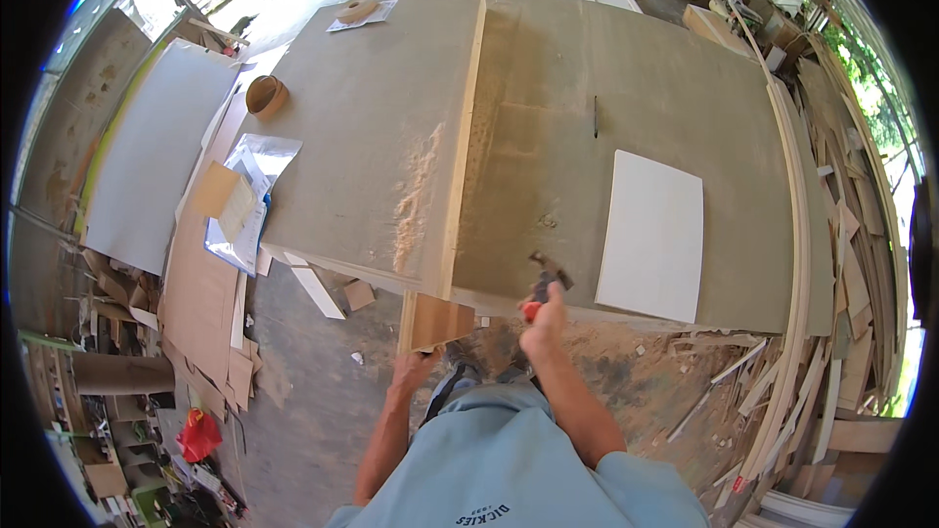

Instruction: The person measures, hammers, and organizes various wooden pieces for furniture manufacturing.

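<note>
My right hand (545, 330) is closed round the red and black handle of a hammer (554, 271), its head raised near the front edge of the workbench (538, 156). A brown wooden piece with a pale edge (440, 321) sticks out at the bench's front edge, close to my body. My left hand (419, 366) grips its lower end; some of the fingers are hidden beneath it. A long pale wooden strip (466, 137) runs away from me across the bench, its near end by the wooden piece. Sawdust (413, 200) lies left of the strip.
On the bench's right lies a white panel (653, 235), with a thin dark stick (596, 117) beyond it. A roll of brown tape (266, 97) and plastic-wrapped packets (245, 200) lie on the left. Timber offcuts (846, 235) are piled at the right; scraps litter the floor.
</note>
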`<action>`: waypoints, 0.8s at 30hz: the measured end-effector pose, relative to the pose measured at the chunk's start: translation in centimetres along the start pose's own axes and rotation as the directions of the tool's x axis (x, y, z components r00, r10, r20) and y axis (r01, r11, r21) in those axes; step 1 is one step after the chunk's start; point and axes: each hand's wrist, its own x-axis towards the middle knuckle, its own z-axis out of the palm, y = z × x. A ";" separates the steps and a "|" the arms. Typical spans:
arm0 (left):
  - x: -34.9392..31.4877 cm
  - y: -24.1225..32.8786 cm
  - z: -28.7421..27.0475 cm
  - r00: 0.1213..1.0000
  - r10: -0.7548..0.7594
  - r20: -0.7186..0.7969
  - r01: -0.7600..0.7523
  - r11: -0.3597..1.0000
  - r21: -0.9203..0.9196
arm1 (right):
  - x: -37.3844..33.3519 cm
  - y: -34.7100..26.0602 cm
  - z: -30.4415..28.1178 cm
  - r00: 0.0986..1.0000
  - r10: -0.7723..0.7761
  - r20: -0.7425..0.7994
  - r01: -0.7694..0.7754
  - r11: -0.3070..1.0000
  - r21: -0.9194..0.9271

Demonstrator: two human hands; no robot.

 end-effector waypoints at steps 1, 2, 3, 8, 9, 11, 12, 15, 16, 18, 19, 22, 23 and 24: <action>0.0 0.1 0.0 1.000 0.030 -0.004 -0.030 1.000 0.007 | -0.4 2.0 0.9 0.995 0.098 -0.016 -0.098 0.995 -0.002; -0.2 0.1 0.1 0.998 0.056 -0.007 -0.056 0.998 0.013 | -1.1 3.7 1.8 0.993 0.093 -0.079 -0.094 0.996 -0.007; -0.2 -0.2 0.3 0.998 0.069 -0.010 -0.069 0.998 -0.003 | -1.8 5.4 2.9 0.987 0.090 -0.136 -0.093 0.996 -0.016; 0.5 -0.6 -0.3 0.986 0.169 0.011 -0.169 0.986 -0.014 | -1.9 8.9 7.6 0.997 0.000 0.075 0.016 0.975 -0.221; 0.6 -0.4 -0.9 0.992 0.116 0.058 -0.115 0.993 -0.006 | 0.2 8.8 7.9 0.985 -0.046 0.165 0.099 0.939 -0.329; 1.2 -0.2 -1.6 0.989 0.076 0.129 -0.081 0.996 0.033 | 3.3 9.3 7.4 0.970 -0.047 0.240 0.126 0.937 -0.327; 1.5 -0.2 -1.9 0.985 0.085 0.152 -0.095 0.994 0.057 | 2.9 9.6 7.3 0.980 -0.054 0.192 0.104 0.960 -0.262; 1.7 -1.0 -2.5 0.967 0.185 0.177 -0.208 0.971 0.121 | -1.9 8.8 8.5 0.996 -0.041 -0.085 0.037 0.999 -0.039; 1.7 -0.9 -2.5 0.953 0.235 0.191 -0.263 0.955 0.139 | -2.6 8.4 8.5 0.997 0.016 -0.072 -0.025 0.992 -0.120; 1.5 -0.6 -2.8 0.956 0.237 0.171 -0.259 0.958 0.121 | -3.5 8.0 8.4 0.989 0.134 -0.060 -0.146 0.949 -0.279; 1.6 -0.2 -2.5 0.953 0.246 0.178 -0.268 0.957 0.109 | -2.0 8.4 8.3 0.998 0.059 0.025 -0.049 0.952 -0.301; 2.1 -0.6 -3.2 0.953 0.263 0.148 -0.277 0.957 0.084 | 2.4 9.2 9.7 0.978 -0.061 0.201 0.118 0.953 -0.281; 1.9 -0.7 -3.3 0.958 0.233 0.166 -0.250 0.964 0.092 | 2.9 8.6 10.0 0.980 -0.046 0.194 0.090 0.970 -0.227; 2.0 -0.4 -3.3 0.961 0.209 0.181 -0.230 0.968 0.102 | 3.2 8.2 10.6 0.981 -0.036 0.192 0.068 0.984 -0.167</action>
